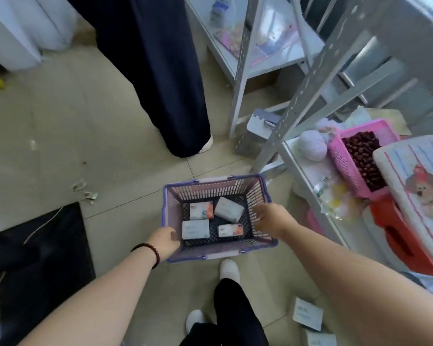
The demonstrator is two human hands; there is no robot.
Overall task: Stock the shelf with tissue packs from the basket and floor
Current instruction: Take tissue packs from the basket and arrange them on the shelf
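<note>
A purple plastic basket (169, 196) stands on the floor in front of my feet. Inside lie several tissue packs: one with an orange corner (201, 210), a plain white one tilted (229, 210), a white one (195, 229) and a small one (230, 230). My left hand (165, 242) hovers at the basket's near left rim, fingers curled, holding nothing. My right hand (270, 219) reaches over the right rim with fingers spread, empty. More tissue packs (307, 317) lie on the floor at my right foot. The metal shelf (298, 158) stands to the right.
Another person in dark trousers (175, 96) stands beyond the basket. A second metal rack (238, 58) is behind. The right shelf holds a pink basket (343, 156), a cushion (420, 181) and an orange crate (398, 240). A black bag (43, 258) lies at left.
</note>
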